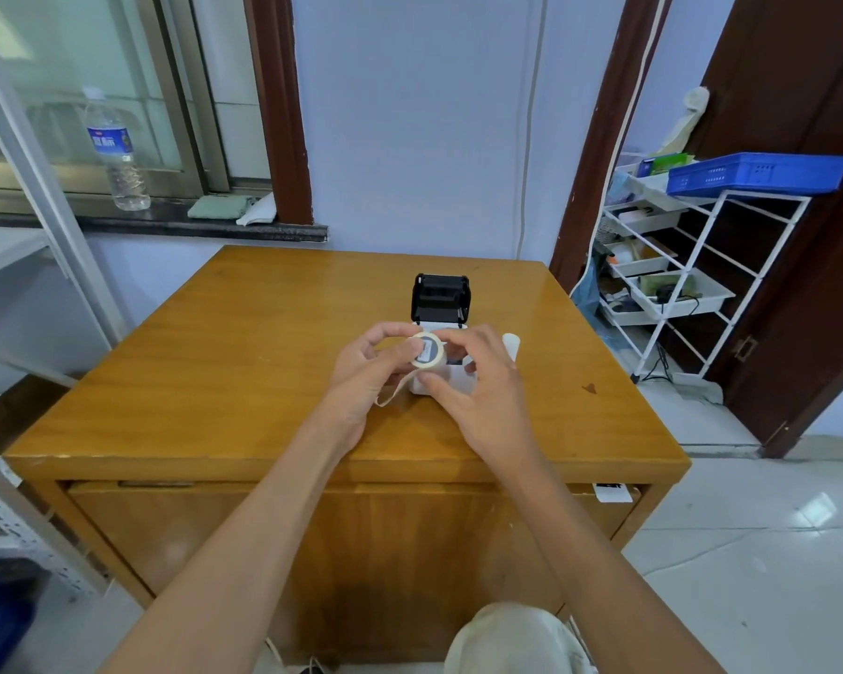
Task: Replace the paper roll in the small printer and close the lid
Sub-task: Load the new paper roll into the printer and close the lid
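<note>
On the table (215,357), the left hand (366,377) pinches the paper roll (427,351) between thumb and fingers; a loose strip hangs below it. The right hand (478,386) grips the roll's other side, fingers curled. Behind them stands the printer (440,328), lid (440,296) upright, open.

— Small printer (451,379): white body, standing on the wooden top, mostly hidden behind the fingers. Black lid (440,297) swung up and open, almost upright at the far side, inner face turned toward the camera.

— And the paper roll (426,351)?

— Round, cream-white, flat end toward the camera with a small label on it. Held above the front of the open body, not inside the compartment. Loose strip of paper (394,394) trailing down from it to the lower left.
</note>
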